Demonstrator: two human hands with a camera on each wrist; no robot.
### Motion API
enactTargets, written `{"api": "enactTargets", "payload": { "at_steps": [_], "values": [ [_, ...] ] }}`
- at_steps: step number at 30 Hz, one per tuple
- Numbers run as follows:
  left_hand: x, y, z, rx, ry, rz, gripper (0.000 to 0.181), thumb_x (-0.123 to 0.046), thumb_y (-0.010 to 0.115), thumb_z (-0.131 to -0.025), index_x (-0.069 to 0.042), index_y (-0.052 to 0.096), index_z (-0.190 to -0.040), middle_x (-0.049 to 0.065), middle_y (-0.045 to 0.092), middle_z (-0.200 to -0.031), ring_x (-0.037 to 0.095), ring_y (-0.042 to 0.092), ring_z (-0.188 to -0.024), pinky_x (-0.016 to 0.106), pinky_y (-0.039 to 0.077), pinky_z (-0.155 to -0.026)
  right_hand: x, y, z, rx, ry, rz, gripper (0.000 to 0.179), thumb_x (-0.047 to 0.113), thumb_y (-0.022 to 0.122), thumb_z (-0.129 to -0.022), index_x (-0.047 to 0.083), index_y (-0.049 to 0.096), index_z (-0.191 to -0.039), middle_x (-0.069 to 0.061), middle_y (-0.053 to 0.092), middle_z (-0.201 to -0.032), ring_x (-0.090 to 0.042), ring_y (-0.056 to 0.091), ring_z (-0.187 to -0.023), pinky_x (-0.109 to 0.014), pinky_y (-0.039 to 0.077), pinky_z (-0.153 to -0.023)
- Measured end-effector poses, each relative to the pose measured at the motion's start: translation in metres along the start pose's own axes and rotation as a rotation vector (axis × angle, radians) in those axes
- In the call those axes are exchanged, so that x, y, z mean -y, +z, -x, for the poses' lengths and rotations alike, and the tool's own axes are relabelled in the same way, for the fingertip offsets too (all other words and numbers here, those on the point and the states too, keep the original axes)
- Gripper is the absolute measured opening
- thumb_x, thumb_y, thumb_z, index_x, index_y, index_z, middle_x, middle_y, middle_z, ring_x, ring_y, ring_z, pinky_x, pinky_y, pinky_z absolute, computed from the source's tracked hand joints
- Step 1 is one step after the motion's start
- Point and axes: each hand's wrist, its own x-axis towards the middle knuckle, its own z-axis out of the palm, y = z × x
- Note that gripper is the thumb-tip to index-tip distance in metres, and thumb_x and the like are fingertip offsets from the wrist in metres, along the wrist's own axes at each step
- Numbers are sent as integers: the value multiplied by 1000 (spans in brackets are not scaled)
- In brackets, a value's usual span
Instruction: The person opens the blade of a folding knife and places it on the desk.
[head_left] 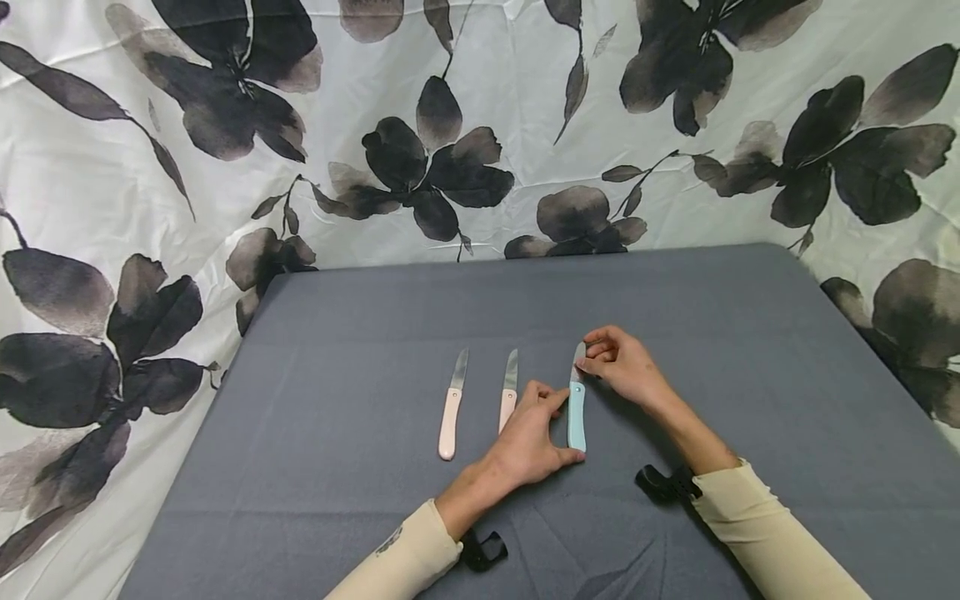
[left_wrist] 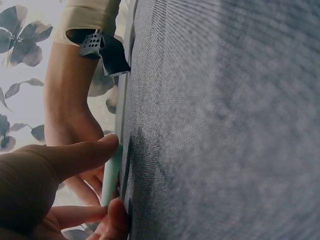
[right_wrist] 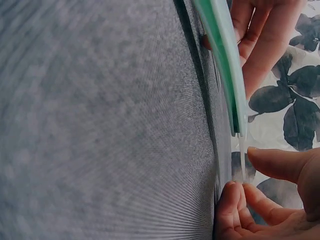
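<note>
A folding knife [head_left: 576, 417] with a light blue handle lies unfolded on the grey cloth, its blade pointing to the far side. My left hand [head_left: 528, 437] holds the handle, thumb at its near end and fingertips by its upper left side. At the blade, near the tip, my right hand [head_left: 626, 367] pinches with thumb and fingers. The right wrist view shows the green-looking handle [right_wrist: 227, 75] raised slightly over the cloth. Left of it is a second knife [head_left: 511, 375] with a pale pink handle, partly hidden behind my left hand. Another pink-handled knife [head_left: 448, 425] lies further left, unfolded.
A grey cloth [head_left: 337, 433] covers the table, with wrinkles near the front. Behind and beside the table hangs a white sheet [head_left: 555, 167] with dark flowers. Black wrist mounts [head_left: 483, 552] stick out by both cream sleeves.
</note>
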Motion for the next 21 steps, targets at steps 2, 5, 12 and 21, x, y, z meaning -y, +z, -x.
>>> {"api": "enactTargets", "payload": {
  "at_steps": [2, 5, 12, 21],
  "values": [
    [0, 0, 0, 7, -13, -5, 84, -26, 93, -78, -5, 54, -150, 7, 50, -118, 13, 54, -99, 23, 49, -93, 2, 1, 0, 9, 8, 12, 42, 16, 71, -99, -4, 58, -134, -21, 64, -114, -20, 61, -90, -28, 48, -69],
    [0, 0, 1, 11, -26, -7, 83, -26, 94, -78, -5, 55, -149, 7, 50, -117, 12, 52, -99, 23, 49, -93, 3, 3, 0, 16, 11, 29, 43, 16, 71, -98, -4, 59, -134, -20, 64, -112, -22, 60, -90, -29, 47, -70],
    [-1, 1, 1, 25, -41, -18, 85, -26, 94, -77, -3, 55, -149, 6, 49, -111, 12, 49, -95, 21, 48, -89, 4, 6, -2, 30, 14, 75, 42, 14, 71, -98, -8, 61, -133, -17, 62, -106, -21, 56, -85, -28, 45, -68],
    [0, -3, 2, 84, -52, -4, 85, -29, 90, -82, -5, 50, -154, 7, 49, -116, 11, 51, -92, 21, 48, -83, 7, 6, 2, 67, -29, 207, 47, 16, 69, -99, -11, 59, -136, -21, 59, -108, -25, 56, -88, -31, 45, -71]
  ]
}}
